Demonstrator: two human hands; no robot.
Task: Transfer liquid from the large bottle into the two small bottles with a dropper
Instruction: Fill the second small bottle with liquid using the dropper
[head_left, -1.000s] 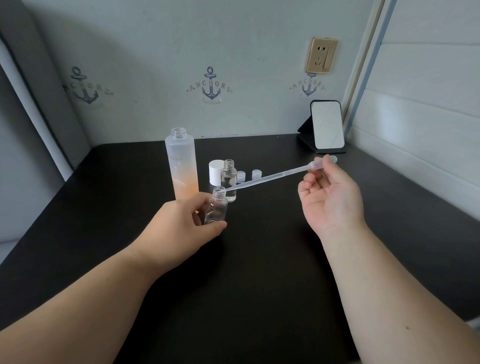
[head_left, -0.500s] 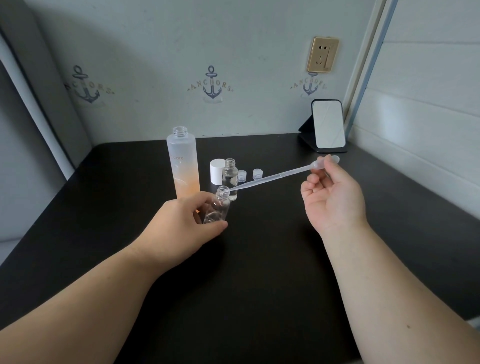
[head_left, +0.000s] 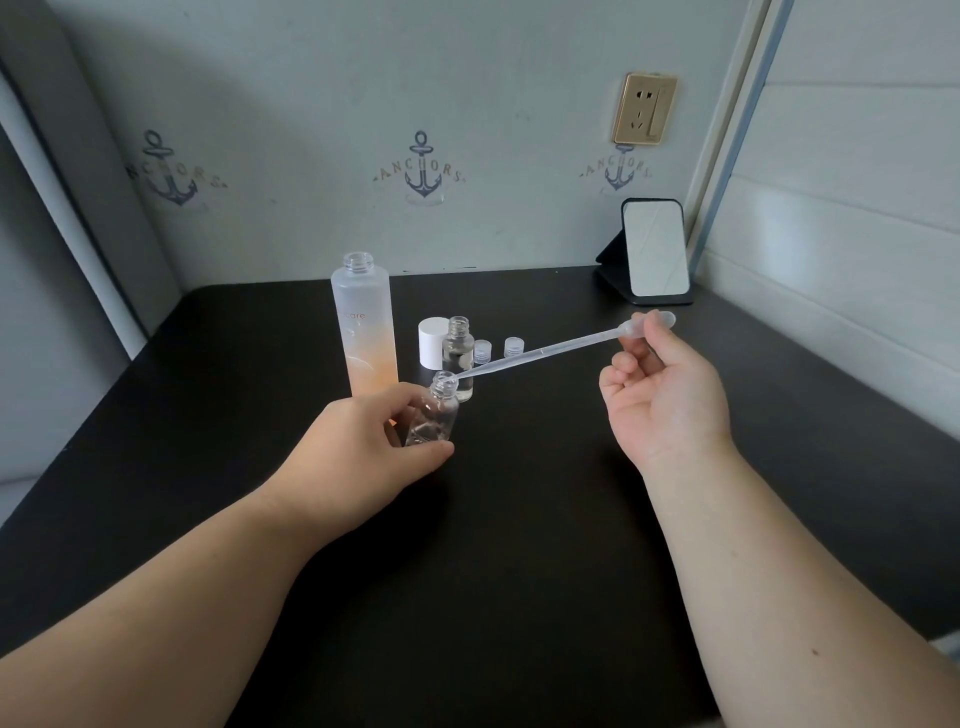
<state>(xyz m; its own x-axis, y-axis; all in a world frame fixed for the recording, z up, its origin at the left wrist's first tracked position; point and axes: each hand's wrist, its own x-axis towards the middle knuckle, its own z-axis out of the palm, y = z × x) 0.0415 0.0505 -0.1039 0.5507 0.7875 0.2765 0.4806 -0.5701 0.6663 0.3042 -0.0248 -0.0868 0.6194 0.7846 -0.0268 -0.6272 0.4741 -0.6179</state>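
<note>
- My left hand (head_left: 358, 447) grips a small bottle (head_left: 434, 415) near the middle of the black table (head_left: 519, 545), fingers and thumb curled round its body. It leans a little to the right, mouth open.
- My right hand (head_left: 660, 395) pinches the bulb of the dropper (head_left: 545, 349) between thumb and fingertips, the other fingers curled into the palm. The stem slopes down and left, and its tip sits right at the bottle's mouth; I cannot tell whether it is just inside the rim or resting on it.
- I judge this to be the emptying step: the dropper is at the first small bottle, ready to be squeezed out. I cannot tell how much liquid the stem carries.
- The big bottle (head_left: 366, 325) stands uncapped just behind my left hand, orange liquid in its lower half. The second small bottle (head_left: 458, 358) stands open just beside it to the right, with some clear liquid inside, I think.
- A white cap (head_left: 432, 344) and two small clear caps (head_left: 483, 349) stand behind, and a mirror (head_left: 655, 249) sits at the back right.
- Next move, as I see it: keep the tip inside the neck, squeeze the bulb slowly, and hold the bottle steady so nothing runs down the outside. Then I go back to the big bottle for another draw.
</note>
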